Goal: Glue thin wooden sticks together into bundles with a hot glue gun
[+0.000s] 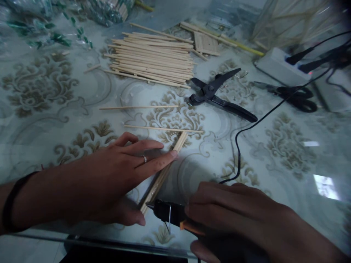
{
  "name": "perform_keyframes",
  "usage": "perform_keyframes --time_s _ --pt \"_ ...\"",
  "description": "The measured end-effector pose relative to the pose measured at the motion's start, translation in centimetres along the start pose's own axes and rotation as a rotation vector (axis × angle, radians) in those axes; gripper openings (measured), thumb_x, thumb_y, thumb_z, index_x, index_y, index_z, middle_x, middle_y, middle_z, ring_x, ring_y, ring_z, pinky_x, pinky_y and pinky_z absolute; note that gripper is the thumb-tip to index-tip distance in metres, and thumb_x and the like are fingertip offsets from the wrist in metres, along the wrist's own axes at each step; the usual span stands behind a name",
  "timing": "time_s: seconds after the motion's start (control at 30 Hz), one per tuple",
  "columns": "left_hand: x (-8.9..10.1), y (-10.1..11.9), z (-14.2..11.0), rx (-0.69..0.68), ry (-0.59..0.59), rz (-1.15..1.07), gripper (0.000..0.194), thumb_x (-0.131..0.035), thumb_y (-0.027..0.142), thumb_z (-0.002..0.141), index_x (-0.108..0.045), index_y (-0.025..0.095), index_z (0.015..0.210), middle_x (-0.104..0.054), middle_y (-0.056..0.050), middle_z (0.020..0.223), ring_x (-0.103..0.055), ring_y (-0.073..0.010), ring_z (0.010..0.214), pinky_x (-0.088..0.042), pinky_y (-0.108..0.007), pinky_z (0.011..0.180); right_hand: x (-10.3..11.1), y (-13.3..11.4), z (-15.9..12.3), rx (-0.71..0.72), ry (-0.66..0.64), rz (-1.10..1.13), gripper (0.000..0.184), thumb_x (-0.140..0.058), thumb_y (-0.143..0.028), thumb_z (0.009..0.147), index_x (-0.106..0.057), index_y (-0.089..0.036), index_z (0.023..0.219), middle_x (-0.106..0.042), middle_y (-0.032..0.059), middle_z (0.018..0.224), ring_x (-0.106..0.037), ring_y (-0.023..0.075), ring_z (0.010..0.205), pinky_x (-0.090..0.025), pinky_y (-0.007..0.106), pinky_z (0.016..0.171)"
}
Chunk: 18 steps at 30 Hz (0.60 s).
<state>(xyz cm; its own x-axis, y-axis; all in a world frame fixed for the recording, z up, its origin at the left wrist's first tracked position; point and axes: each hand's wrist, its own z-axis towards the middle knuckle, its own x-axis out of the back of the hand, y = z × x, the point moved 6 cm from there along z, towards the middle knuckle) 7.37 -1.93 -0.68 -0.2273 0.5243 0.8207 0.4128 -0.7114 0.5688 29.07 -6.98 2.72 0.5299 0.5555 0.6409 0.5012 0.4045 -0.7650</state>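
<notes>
My left hand (115,175) lies flat on the table with fingers stretched out, pressing on a small bundle of thin wooden sticks (164,171) that runs diagonally. A ring sits on one finger and a dark band on the wrist. My right hand (241,215) is wrapped round a black and orange glue gun (171,213), whose nozzle touches the near end of the stick bundle. The gun's black cord (238,149) runs away to the right.
A pile of wooden sticks (153,60) lies at the back, two loose sticks (142,107) nearer. Black cutting pliers (216,96), scissors (296,96) and a white power strip (282,65) sit right. A stick frame (287,18) and plastic bags (55,22) stand behind.
</notes>
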Motion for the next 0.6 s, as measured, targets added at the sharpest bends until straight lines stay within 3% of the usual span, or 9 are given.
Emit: perform_keyframes --time_s 0.1,0.27,0.5,0.6 --pt "0.0 0.0 -0.1 -0.011 0.001 0.003 0.123 -0.098 0.044 0.088 -0.027 0.021 0.186 -0.061 -0.019 0.179 -0.050 -0.0390 0.172 -0.036 -0.052 0.138 0.2 -0.1 0.2 -0.024 0.023 -0.005 0.005 -0.074 -0.024 0.109 -0.075 -0.030 0.110 -0.079 -0.0043 0.092 -0.073 0.0146 0.071 -0.055 0.029 0.065" --pt "0.0 -0.1 -0.2 -0.036 0.010 0.003 0.122 -0.098 0.047 0.089 -0.027 0.017 0.184 -0.060 -0.019 0.180 -0.048 -0.0400 0.172 -0.035 -0.052 0.137 0.9 0.3 -0.3 -0.023 0.064 -0.036 0.022 -0.076 -0.021 0.104 -0.072 -0.034 0.122 -0.080 -0.0041 0.099 -0.077 0.0159 0.078 -0.058 0.026 0.067" --pt "-0.2 0.0 -0.4 -0.057 0.068 0.004 0.125 -0.101 0.045 0.085 -0.029 0.017 0.184 -0.062 -0.020 0.177 -0.049 -0.0388 0.170 -0.029 -0.049 0.138 1.4 1.1 -0.8 -0.026 0.034 -0.082 0.029 -0.078 -0.029 0.107 -0.068 -0.034 0.133 -0.083 -0.0018 0.115 -0.082 0.0168 0.086 -0.064 0.025 0.074" --pt "-0.6 -0.2 -0.4 -0.053 0.079 0.007 0.126 -0.100 0.049 0.086 -0.027 0.018 0.184 -0.062 -0.019 0.177 -0.048 -0.0380 0.171 -0.027 -0.048 0.138 1.8 0.6 -0.4 -0.022 0.115 -0.131 0.013 -0.071 -0.034 0.112 -0.069 -0.034 0.126 -0.085 -0.0002 0.111 -0.084 0.0190 0.084 -0.063 0.027 0.067"
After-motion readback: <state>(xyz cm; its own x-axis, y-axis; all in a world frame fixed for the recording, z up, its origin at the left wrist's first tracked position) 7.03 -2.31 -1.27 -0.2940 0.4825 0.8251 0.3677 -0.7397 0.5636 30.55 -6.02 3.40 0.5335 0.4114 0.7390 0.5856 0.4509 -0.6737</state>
